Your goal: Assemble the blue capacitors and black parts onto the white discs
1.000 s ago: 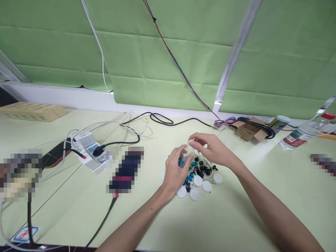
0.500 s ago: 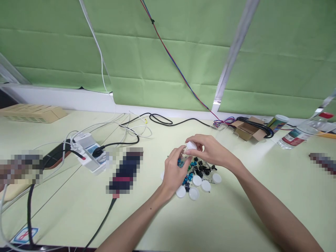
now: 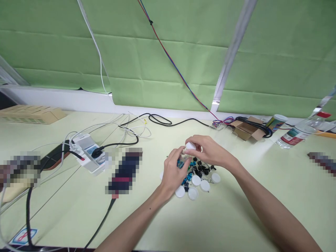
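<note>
My right hand (image 3: pixel 203 148) is closed around a white round cap (image 3: pixel 190 146), thumb below and fingers over the top. My left hand (image 3: pixel 173 171) is at the cap's left side, its fingertips curled close to it. Whatever lies within the left fingers is mostly hidden; something see-through with blue shows beneath them. Under both hands spreads a heap of small parts: blue pieces (image 3: pixel 189 176), black pieces (image 3: pixel 201 168) with thin metal legs, and a little green. Several white round caps (image 3: pixel 195 180) lie along the near side of the heap.
To the left are a dark blurred device (image 3: pixel 124 171) on a cable, and a white power strip (image 3: pixel 91 154) with plugs and tangled wires. Behind, at right, stand an open cardboard box (image 3: pixel 249 129), a printed can (image 3: pixel 276 122) and a tilted-looking water bottle (image 3: pixel 298 134).
The whole view has shifted very slightly. Both hands keep the same hold around the white cap.
</note>
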A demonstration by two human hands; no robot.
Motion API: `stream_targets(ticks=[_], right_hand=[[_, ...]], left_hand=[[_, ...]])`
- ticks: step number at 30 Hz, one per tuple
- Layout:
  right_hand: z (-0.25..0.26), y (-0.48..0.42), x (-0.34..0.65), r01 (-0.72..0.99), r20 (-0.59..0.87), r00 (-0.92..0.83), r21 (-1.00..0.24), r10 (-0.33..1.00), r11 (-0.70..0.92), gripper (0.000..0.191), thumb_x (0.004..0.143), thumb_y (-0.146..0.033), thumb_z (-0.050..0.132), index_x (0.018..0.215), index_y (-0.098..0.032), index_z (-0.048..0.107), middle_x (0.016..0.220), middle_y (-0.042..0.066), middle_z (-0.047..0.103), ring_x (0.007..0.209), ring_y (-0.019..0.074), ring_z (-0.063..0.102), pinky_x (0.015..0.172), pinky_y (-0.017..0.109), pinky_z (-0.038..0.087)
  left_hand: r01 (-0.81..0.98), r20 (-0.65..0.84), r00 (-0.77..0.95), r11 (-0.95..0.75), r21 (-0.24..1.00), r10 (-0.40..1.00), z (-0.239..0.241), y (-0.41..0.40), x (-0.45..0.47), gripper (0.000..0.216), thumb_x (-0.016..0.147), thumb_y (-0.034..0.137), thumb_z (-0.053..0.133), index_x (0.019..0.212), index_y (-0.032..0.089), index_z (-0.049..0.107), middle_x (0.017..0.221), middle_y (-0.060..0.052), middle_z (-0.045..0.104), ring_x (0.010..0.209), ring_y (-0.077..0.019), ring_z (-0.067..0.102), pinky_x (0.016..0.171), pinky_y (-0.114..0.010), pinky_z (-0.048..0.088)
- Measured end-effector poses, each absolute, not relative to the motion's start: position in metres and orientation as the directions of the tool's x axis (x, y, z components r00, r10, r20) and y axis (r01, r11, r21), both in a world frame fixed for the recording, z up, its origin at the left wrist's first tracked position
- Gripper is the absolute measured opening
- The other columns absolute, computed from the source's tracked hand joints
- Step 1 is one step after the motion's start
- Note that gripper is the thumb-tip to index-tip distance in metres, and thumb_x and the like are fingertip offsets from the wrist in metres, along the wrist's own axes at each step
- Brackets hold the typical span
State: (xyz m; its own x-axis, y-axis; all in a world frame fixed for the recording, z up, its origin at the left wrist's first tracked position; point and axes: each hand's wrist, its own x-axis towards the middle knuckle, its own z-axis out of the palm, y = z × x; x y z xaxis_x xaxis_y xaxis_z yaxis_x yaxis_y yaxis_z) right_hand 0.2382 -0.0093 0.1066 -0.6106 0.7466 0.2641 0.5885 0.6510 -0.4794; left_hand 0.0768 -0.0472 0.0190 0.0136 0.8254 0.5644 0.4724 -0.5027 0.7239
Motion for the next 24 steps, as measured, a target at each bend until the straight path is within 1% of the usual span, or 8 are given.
stream_targets(ticks=[4, 9, 14, 16, 19, 24], right_hand=[[0.1059, -0.0092, 0.2379, 0.588, 0.263, -0.61, -0.482, 0.747, 0.65, 0.03, 0.093, -0.046, 0.051, 0.085, -0.018, 0.061, 0.072, 0.0, 0.057, 0.063, 0.0127, 0.046, 0.06, 0.025, 0.034], [0.1039, -0.0079, 0.2385, 0.589, 0.249, -0.612, -0.491, 0.751, 0.642, 0.032, 0.093, -0.046, 0.05, 0.08, -0.018, 0.058, 0.069, -0.001, 0.055, 0.06, 0.0115, 0.044, 0.057, 0.025, 0.031], [0.1017, -0.0053, 0.2392, 0.589, 0.213, -0.613, -0.518, 0.761, 0.62, 0.036, 0.093, -0.049, 0.049, 0.078, -0.018, 0.057, 0.066, -0.002, 0.054, 0.058, 0.0112, 0.042, 0.054, 0.024, 0.03], [0.1006, -0.0046, 0.2392, 0.593, 0.207, -0.613, -0.517, 0.762, 0.617, 0.037, 0.093, -0.05, 0.049, 0.077, -0.018, 0.056, 0.065, -0.002, 0.053, 0.057, 0.0111, 0.042, 0.054, 0.024, 0.029], [0.0991, -0.0041, 0.2395, 0.599, 0.203, -0.617, -0.506, 0.76, 0.621, 0.037, 0.093, -0.05, 0.048, 0.077, -0.018, 0.055, 0.065, -0.002, 0.053, 0.057, 0.0113, 0.042, 0.055, 0.024, 0.03], [0.0966, -0.0037, 0.2405, 0.615, 0.182, -0.626, -0.483, 0.758, 0.623, 0.038, 0.095, -0.049, 0.044, 0.076, -0.018, 0.053, 0.066, -0.001, 0.053, 0.057, 0.0115, 0.043, 0.056, 0.025, 0.031]], left_hand=[[0.478, 0.569, 0.046, -0.518, 0.71, 0.821, 0.0212, -0.0487, 0.0769, 0.032, 0.089, 0.026, 0.057, 0.12, 0.02, 0.059, 0.091, -0.004, 0.063, 0.077, -0.015, 0.056, 0.075, -0.028, 0.047], [0.46, 0.569, 0.078, -0.535, 0.708, 0.819, 0.0217, -0.0492, 0.0757, 0.028, 0.092, 0.025, 0.053, 0.119, 0.02, 0.059, 0.094, -0.005, 0.063, 0.079, -0.0153, 0.056, 0.076, -0.028, 0.047], [0.474, 0.574, 0.095, -0.544, 0.693, 0.814, 0.0195, -0.0485, 0.0747, 0.029, 0.092, 0.025, 0.052, 0.12, 0.021, 0.059, 0.092, -0.005, 0.063, 0.078, -0.0154, 0.056, 0.075, -0.028, 0.047], [0.476, 0.576, 0.106, -0.55, 0.686, 0.811, 0.0191, -0.0483, 0.0744, 0.028, 0.092, 0.025, 0.052, 0.119, 0.021, 0.059, 0.094, -0.005, 0.064, 0.081, -0.016, 0.057, 0.076, -0.029, 0.047], [0.487, 0.574, 0.126, -0.555, 0.675, 0.809, 0.0192, -0.0482, 0.0742, 0.027, 0.092, 0.024, 0.051, 0.117, 0.021, 0.06, 0.096, -0.006, 0.064, 0.084, -0.0168, 0.058, 0.077, -0.029, 0.047], [0.523, 0.562, 0.139, -0.543, 0.658, 0.815, 0.0185, -0.048, 0.0742, 0.021, 0.092, 0.024, 0.052, 0.111, 0.02, 0.061, 0.089, -0.005, 0.063, 0.082, -0.0172, 0.057, 0.073, -0.029, 0.045]])
